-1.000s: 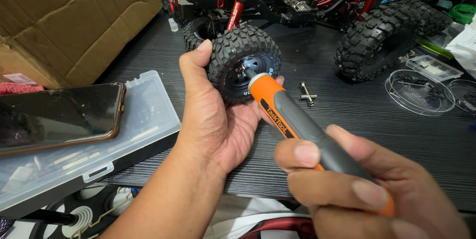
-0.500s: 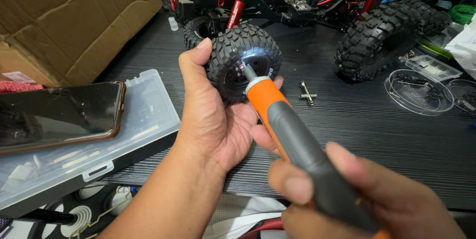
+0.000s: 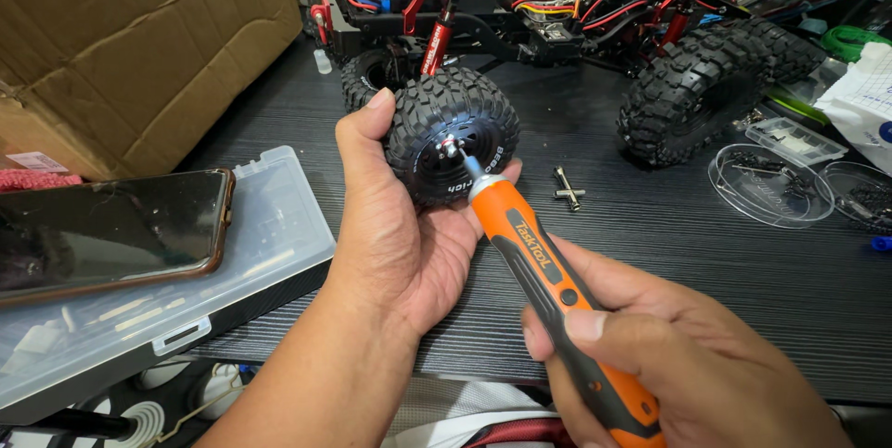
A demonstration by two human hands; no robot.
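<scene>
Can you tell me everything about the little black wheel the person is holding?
The wheel is small, with a chunky black knobby tyre that looks like rubber and a dark hub with a shiny screw in the middle. It faces the camera, lifted above the dark table. The left hand cups it from behind, and the orange screwdriver tip touches its centre.

Blk knobby tyre (image 3: 452, 135), orange/grey screwdriver (image 3: 548, 285), brown cardboard box (image 3: 121, 48).
</scene>
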